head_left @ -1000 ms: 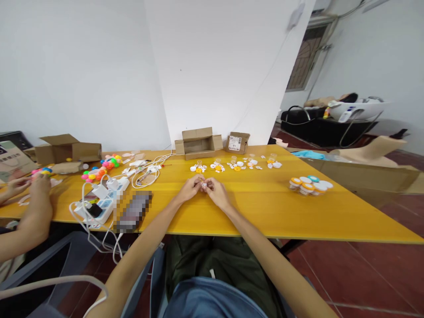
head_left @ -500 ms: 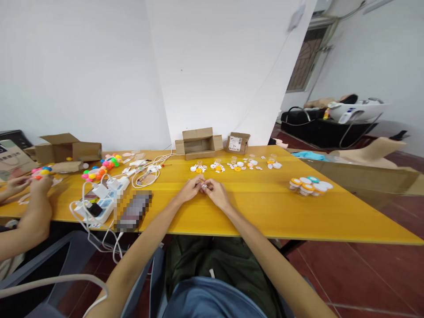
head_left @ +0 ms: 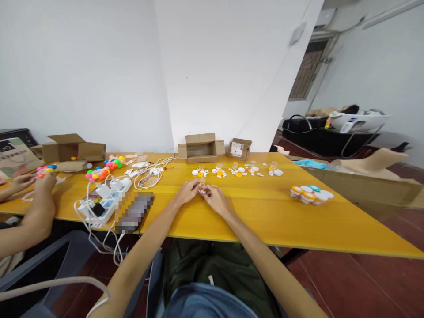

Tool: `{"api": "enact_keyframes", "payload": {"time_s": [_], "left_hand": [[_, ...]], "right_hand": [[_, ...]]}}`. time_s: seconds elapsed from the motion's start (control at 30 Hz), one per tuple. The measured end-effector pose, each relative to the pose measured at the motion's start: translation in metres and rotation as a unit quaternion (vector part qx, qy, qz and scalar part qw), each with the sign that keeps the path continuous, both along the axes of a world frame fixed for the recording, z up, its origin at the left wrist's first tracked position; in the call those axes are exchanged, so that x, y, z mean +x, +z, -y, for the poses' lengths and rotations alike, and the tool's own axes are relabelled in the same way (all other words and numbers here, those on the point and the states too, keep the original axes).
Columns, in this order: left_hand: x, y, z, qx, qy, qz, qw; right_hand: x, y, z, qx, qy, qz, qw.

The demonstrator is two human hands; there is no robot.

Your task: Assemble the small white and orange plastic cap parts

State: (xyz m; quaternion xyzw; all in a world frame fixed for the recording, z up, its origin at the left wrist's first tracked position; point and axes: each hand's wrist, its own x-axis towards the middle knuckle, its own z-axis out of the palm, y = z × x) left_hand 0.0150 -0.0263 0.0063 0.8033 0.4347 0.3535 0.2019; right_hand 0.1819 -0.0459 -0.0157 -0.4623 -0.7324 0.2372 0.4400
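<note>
Since the earlier frames, a clear bit and an orange bit have come into sight just beyond the fingertips. The right hand pinches a dark-marked white piece, in front of the open cardboard box; the left hand curls close beside it, its grip impossible to tell. Loose white and orange parts lie nearer the box, lidded jars well to its right.
</note>
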Motion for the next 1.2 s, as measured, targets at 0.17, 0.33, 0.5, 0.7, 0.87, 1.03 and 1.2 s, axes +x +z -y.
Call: {"api": "enact_keyframes", "payload": {"time_s": [0.17, 0.33, 0.5, 0.7, 0.87, 1.03, 1.2], "left_hand": [[-0.004, -0.004, -0.01, 0.006, 0.047, 0.094, 0.994], [-0.012, 0.002, -0.02, 0.004, 0.111, 0.251, 0.962], [-0.029, 0.016, -0.025, 0.028, 0.152, 0.384, 0.91], [-0.051, 0.031, -0.027, 0.005, 0.162, 0.487, 0.858], [-0.065, 0.034, -0.03, -0.009, 0.166, 0.528, 0.833], [-0.074, 0.031, -0.031, -0.004, 0.179, 0.542, 0.821], [-0.07, 0.032, -0.028, -0.005, 0.174, 0.536, 0.826]], "right_hand": [[-0.001, -0.001, 0.0, 0.034, -0.025, 0.04, 0.998], [-0.002, -0.003, 0.002, 0.057, -0.025, -0.02, 0.998], [0.02, 0.002, -0.004, 0.049, -0.03, -0.162, 0.985], [0.062, 0.018, -0.032, 0.051, -0.078, -0.253, 0.963], [0.072, 0.025, -0.048, 0.051, -0.095, -0.267, 0.958], [0.072, 0.015, -0.052, 0.043, -0.1, -0.277, 0.955], [0.074, 0.011, -0.05, 0.037, -0.1, -0.275, 0.956]]}}
